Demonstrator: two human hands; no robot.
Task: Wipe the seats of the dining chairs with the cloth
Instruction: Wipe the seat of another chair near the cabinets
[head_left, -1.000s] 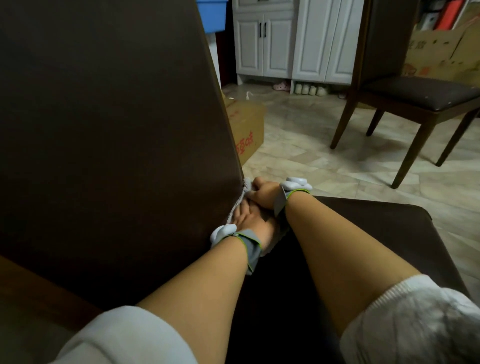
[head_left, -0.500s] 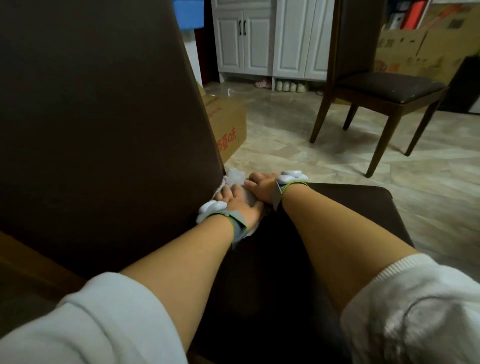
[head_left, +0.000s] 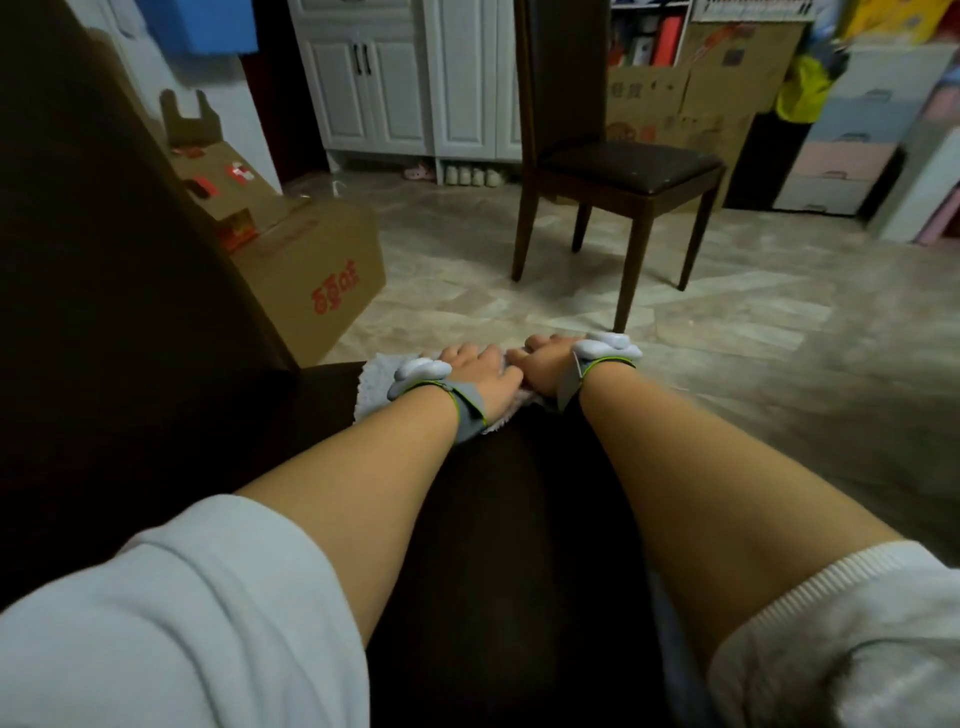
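The white fluffy cloth (head_left: 375, 387) lies on the dark brown seat (head_left: 509, 519) of the near dining chair, at the seat's far edge beside the chair's backrest (head_left: 104, 312). The left hand (head_left: 480, 375) presses down on the cloth with fingers spread fairly flat. The right hand (head_left: 545, 364) sits just beside it, touching it, fingers curled over the cloth's right end at the seat edge. Both wrists carry grey straps with white devices. Beyond, a second dining chair (head_left: 623, 171) stands on the tiled floor (head_left: 753, 322), well apart, near a cardboard box (head_left: 317, 280) and white cabinets (head_left: 415, 78).
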